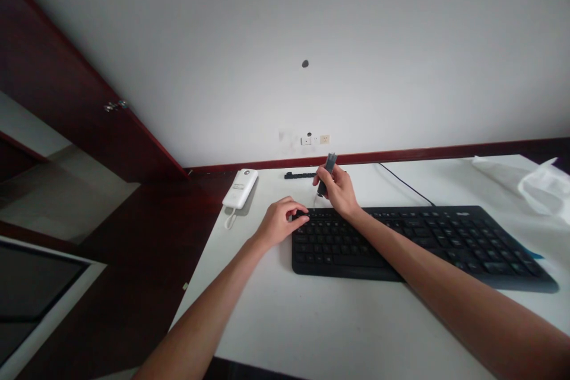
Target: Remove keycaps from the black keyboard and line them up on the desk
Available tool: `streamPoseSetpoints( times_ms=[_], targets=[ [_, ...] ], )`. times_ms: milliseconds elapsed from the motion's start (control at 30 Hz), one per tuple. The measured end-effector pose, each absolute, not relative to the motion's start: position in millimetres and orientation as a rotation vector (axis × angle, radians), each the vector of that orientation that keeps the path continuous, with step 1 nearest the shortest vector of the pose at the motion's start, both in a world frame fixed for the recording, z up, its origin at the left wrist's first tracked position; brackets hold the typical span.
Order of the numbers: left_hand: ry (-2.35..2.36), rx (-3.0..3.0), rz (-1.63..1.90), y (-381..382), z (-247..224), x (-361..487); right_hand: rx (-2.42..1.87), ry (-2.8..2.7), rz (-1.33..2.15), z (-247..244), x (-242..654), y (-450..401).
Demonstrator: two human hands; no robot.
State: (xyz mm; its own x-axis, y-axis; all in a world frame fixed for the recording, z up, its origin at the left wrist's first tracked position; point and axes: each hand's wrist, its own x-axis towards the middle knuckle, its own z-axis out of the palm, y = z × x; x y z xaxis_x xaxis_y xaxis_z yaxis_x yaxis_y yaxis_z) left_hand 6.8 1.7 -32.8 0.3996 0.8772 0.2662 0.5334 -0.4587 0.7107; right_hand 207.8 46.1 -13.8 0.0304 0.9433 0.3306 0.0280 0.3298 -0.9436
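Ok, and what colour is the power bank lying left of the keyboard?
The power bank is white, seen best in the head view.

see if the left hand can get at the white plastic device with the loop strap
Probably yes: the white plastic device lies near the left hand, with only bare white tabletop visible between them.

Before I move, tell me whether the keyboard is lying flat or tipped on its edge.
Lying flat, keys up: the rows of keys on the keyboard face the camera, and its long front edge lies along the white tabletop.
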Motion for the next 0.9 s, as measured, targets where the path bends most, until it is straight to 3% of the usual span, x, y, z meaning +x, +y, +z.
streamPoseSetpoints(
  times_ms=[700, 900],
  targets=[
    [1.226, 2.247, 0.840, -1, -30, 13, -1.061, -1.663, 0.720, -18, 206, 37],
    [1.213, 2.205, 0.857, 0, -33, 12, -0.976, -1.847, 1.007, -7, 217, 44]
  ],
)
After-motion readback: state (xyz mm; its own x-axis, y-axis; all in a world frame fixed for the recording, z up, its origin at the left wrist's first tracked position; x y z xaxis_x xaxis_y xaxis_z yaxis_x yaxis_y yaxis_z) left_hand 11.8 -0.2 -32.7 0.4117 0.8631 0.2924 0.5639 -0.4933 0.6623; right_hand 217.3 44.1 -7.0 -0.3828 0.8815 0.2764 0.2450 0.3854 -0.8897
